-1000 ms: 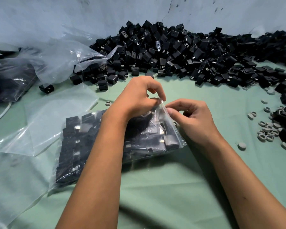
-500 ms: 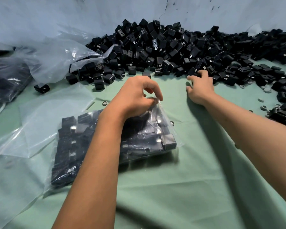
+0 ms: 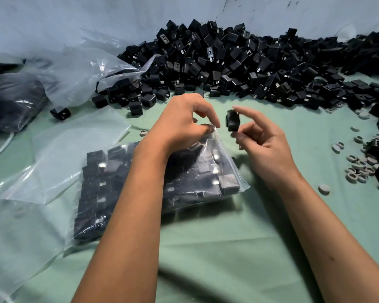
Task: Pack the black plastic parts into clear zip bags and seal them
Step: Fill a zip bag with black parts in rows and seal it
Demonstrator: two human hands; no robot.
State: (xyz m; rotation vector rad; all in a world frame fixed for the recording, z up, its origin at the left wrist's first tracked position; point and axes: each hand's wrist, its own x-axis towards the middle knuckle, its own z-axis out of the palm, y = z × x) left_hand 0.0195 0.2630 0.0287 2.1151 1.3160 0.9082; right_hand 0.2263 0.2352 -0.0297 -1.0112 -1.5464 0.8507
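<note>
Zip bag [image 3: 153,184]: clear, nearly full of black parts, lying flat on the green worktop [image 3: 239,248]; mouth at its far right corner. Left hand [image 3: 184,125]: fingertips pinching the bag's mouth edge, lifting it. Right hand [image 3: 263,141]: just right of the mouth, pinching one black part [image 3: 232,120] between finger and thumb. Loose parts heap [image 3: 239,62]: beyond the bag. Empty bags [image 3: 74,154]: left of it. Grey rings [image 3: 359,167]: far right of it. Risk, judged: the bag looks crowded, so the part may jam at the opening, or the seal may fail to close.
</note>
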